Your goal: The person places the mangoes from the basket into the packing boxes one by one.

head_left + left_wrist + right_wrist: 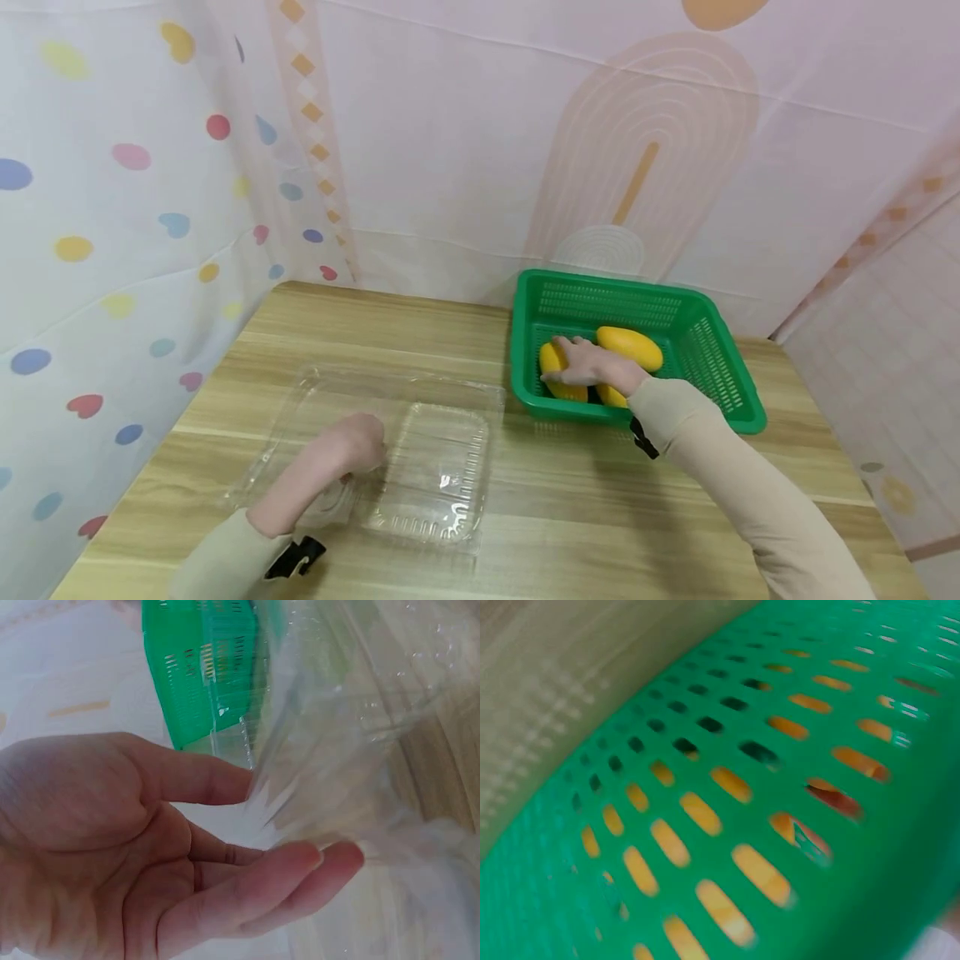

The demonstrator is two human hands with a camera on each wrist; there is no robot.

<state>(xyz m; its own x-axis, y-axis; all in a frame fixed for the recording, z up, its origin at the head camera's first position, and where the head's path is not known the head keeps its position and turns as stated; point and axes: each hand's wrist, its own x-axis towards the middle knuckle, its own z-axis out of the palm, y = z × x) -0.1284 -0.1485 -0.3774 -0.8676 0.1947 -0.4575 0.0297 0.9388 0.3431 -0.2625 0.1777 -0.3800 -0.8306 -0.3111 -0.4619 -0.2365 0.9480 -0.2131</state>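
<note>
A clear plastic clamshell container (442, 467) lies open on the wooden table. My left hand (358, 443) is over its left half, and in the left wrist view thumb and fingers (292, 870) pinch the thin clear plastic (330, 780). Inside the green basket (637, 417), my right hand (592, 362) grips the leftmost yellow mango (562, 390), fingers over its top and thumb at its near left side. Another mango (632, 347) lies behind that wrist, and a third mango (611, 396) is partly covered by it. Through the basket's slots, the right wrist view shows yellow fruit (761, 874).
The green basket stands at the back right of the wooden table (570, 500), near the hanging printed cloth (450, 167). Its raised rim and slotted walls surround the mangoes. Another spotted cloth (135, 275) hangs along the left side.
</note>
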